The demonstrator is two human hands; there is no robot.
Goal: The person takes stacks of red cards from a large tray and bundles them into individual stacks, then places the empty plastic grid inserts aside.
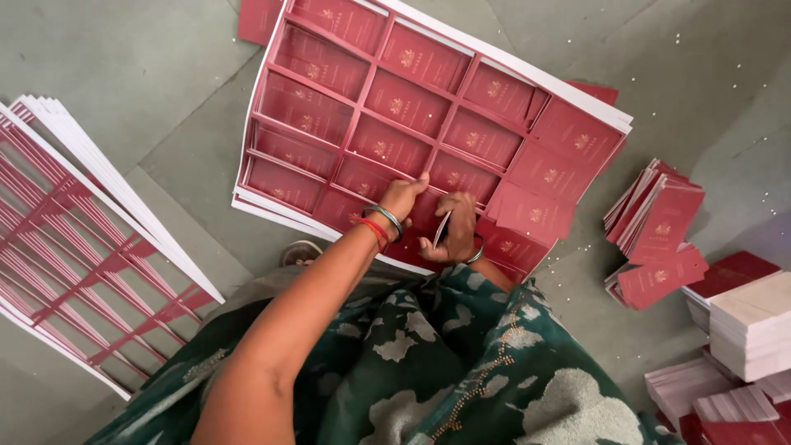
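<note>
1. The person's left hand [404,198] lies on the near edge of the stack of printed maroon sheets [395,107], fingers stretched forward and laid flat, the fingertips pressing on a card panel just past the middle of that edge. It grips nothing; it only presses down.
2. The right hand [457,227] sits just to the right of the left hand, almost touching it, and is curled closed around a small bundle of loose maroon cards [442,229]. The white edges of the bundle show between the thumb and the bent fingers, standing on edge over the sheet.
3. The sheet stack rests on the grey floor [148,74] ahead of the person, tilted so that its far corner runs to the right. Its panels are divided by raised maroon strips; on the right side several cards lie loosened and skewed.
4. At the left lies a fanned pile of emptied lattice frames [74,239], white-edged with maroon bars.
5. At the right, well apart from the hands, lie fanned heaps of finished cards [659,222], and nearer, stacked white-edged bundles [750,325].
</note>
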